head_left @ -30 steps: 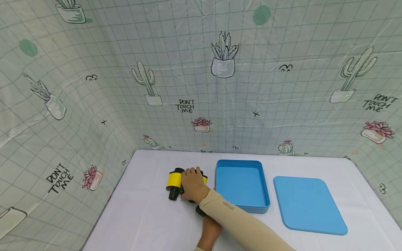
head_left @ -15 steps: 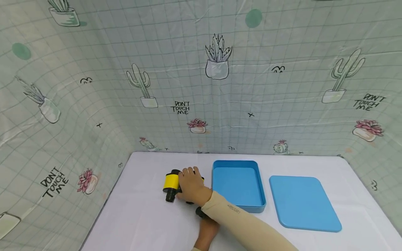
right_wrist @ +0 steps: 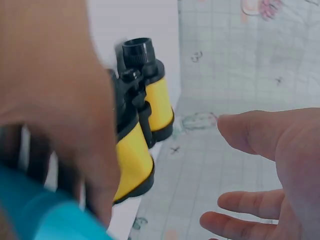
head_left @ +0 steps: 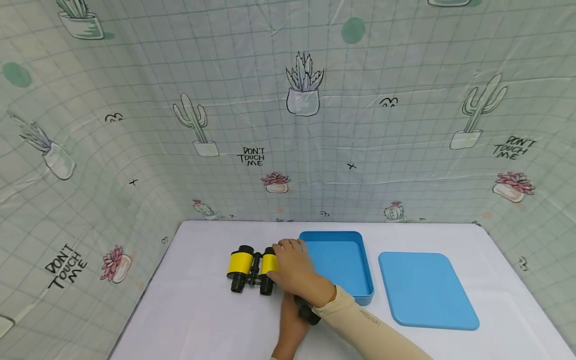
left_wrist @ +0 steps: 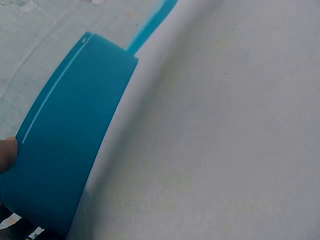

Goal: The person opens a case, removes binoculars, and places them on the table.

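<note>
Probably the yellow binoculars [head_left: 252, 270] are light, stiff plastic, best held around both barrels; the right hand [head_left: 294, 272] rests on them, fingers relaxed.

The head view looks down from afar; both wrist views sit close, the left sharing the open blue plastic box [head_left: 355, 295] [left_wrist: 65, 150], the right the yellow-and-black toy binoculars [head_left: 252, 267] [right_wrist: 137, 145] beside the fingers [right_wrist: 235, 207].

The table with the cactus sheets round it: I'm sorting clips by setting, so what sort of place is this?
Probably a staged recording booth: a white-covered table walled on three sides by cactus-print sheets, with only toy binoculars, a blue box and its lid.
</note>
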Demonstrator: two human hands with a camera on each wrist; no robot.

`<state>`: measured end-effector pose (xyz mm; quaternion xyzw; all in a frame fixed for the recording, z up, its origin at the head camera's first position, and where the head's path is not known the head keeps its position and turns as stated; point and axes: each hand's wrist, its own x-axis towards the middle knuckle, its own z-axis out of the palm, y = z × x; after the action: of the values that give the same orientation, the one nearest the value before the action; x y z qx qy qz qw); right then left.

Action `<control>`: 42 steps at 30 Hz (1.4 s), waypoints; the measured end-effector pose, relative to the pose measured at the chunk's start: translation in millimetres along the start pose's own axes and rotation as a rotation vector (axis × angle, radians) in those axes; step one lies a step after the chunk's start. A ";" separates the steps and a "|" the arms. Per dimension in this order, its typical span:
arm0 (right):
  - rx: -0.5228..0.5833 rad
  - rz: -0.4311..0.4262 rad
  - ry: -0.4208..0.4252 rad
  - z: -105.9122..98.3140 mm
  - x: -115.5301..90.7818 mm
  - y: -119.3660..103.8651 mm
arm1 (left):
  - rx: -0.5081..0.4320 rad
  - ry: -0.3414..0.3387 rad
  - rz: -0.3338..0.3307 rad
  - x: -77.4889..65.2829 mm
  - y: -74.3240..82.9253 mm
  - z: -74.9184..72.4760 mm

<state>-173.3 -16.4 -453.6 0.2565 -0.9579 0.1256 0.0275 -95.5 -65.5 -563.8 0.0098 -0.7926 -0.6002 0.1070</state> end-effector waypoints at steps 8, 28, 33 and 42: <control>0.188 -0.009 0.133 -5.7 -31.6 29.8 | -0.090 -0.027 -0.159 5.4 4.5 1.5; 0.240 0.167 0.351 -24.6 -96.4 99.8 | -0.004 -0.021 -0.169 6.5 11.0 3.9; 0.265 0.182 0.403 -25.5 -111.0 115.4 | 0.004 -0.008 -0.183 6.7 11.6 4.4; 0.283 0.243 0.394 -27.8 -133.3 137.4 | 0.021 -0.015 -0.204 8.1 12.1 5.3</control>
<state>-126.6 170.3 -473.5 0.1116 -0.9308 0.3081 0.1618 -103.0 -58.2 -552.3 0.0871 -0.7946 -0.5996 0.0395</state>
